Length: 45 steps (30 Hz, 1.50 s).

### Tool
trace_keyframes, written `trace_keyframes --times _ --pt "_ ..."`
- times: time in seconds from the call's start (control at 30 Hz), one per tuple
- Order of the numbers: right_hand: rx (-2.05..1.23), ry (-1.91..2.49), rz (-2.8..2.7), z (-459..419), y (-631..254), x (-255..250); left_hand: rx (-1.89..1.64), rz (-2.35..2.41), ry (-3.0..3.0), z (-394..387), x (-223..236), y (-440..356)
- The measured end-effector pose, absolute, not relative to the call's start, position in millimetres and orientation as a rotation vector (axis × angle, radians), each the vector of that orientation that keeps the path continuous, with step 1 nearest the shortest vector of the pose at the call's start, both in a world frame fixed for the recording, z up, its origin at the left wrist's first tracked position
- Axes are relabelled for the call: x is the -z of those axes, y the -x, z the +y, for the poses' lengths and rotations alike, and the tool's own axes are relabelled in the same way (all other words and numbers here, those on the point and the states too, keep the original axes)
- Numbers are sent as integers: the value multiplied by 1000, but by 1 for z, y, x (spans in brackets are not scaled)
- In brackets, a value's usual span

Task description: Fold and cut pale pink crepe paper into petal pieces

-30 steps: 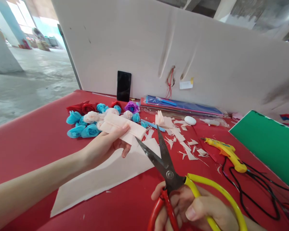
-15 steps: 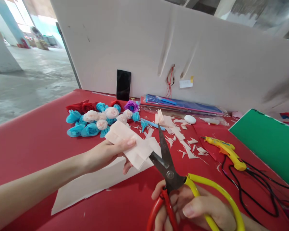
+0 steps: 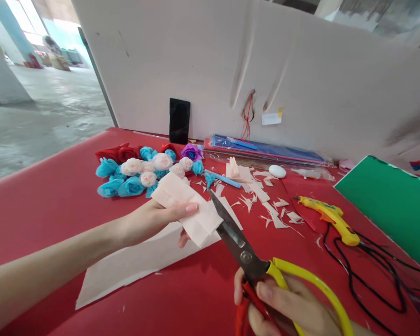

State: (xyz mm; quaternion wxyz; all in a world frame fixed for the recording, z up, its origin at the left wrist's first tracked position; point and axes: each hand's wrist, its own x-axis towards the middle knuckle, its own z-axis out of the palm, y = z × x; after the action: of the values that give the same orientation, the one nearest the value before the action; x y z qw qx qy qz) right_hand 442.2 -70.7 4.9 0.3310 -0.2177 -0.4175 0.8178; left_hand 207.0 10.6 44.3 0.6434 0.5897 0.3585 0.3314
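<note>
Between thumb and fingers, my left hand [image 3: 171, 214] pinches a folded stack of pale pink crepe paper [image 3: 192, 219]. My right hand [image 3: 290, 298] grips scissors [image 3: 247, 256] with one yellow and one red handle. Their dark blades are nearly together at the right edge of the folded paper. Under my left hand a long pale paper strip [image 3: 126, 275] lies on the red table. Behind it sit several paper flowers, among them blue ones [image 3: 131, 185], pale pink ones [image 3: 162, 161] and a purple one [image 3: 192, 152].
Paper scraps [image 3: 275, 212] litter the table's middle right. A yellow glue gun [image 3: 331, 217] with a black cord [image 3: 350, 280] lies beside a green board [image 3: 395, 205]. A black phone [image 3: 179, 120] leans on the white panel [image 3: 182, 51] near plastic-wrapped paper sheets [image 3: 276, 151].
The scissor blades have come together at the paper's edge, and the red handle has moved right toward the yellow one. My left hand has barely moved.
</note>
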Motion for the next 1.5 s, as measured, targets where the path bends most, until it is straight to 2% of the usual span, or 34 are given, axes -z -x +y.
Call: trace_keyframes --times 0.33,0.63,0.87,1.3,1.5 --pt "-2162 541 -1096 -73 -440 -8 -847 818 -1343 7 -46 -210" --pt "-2344 540 -959 -74 -437 -11 -797 746 -1380 9 -44 -206" --pt "-2458 754 -944 -71 -439 -30 -695 625 -1412 13 -44 -202" --pt "-2449 945 -849 -74 -437 -39 -633 650 -1453 12 -52 -198" --pt "-2545 972 -671 -67 -429 -27 -616 625 -1472 11 -52 -199"
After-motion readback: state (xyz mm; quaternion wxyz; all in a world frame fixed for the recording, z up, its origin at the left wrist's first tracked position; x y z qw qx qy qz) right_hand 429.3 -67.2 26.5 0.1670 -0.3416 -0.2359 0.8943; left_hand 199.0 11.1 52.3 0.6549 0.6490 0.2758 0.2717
